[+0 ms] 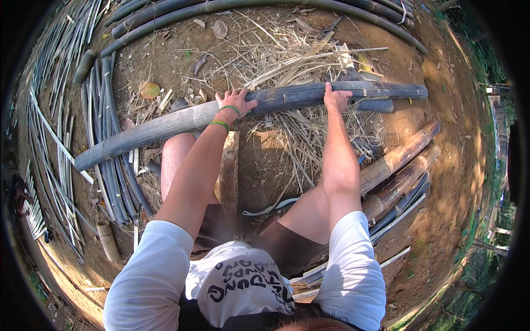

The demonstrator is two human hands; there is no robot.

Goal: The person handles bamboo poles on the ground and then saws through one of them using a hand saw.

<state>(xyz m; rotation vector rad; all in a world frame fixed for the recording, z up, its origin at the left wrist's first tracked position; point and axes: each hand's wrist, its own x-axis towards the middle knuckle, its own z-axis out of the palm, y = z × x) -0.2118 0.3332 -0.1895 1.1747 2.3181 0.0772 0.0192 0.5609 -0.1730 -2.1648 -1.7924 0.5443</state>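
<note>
A long, thick bamboo pole (pixel 182 118), pale grey on its left part and darker on its right, lies slantwise in front of me over my left knee. Across its middle rests my left hand (pixel 236 103), fingers over the far edge and thumb out to the right; green bands circle that wrist. Farther right, my right hand (pixel 337 99) grips the same pole, its thumb up and its fingers bent to the right along it. Lengthwise split lines run through the pole's right part. Beneath that end, a shorter dark bamboo piece (pixel 376 105) partly shows.
Dry shavings (pixel 298 129) cover the soil beyond and under the pole. Dark bamboo strips (pixel 113 190) and thin pale slats (pixel 52 118) lie left. Whole bamboo poles (pixel 232 5) stretch across the back. Brown bamboo pieces (pixel 400 151) lie right. A wooden block (pixel 228 171) stands between my legs.
</note>
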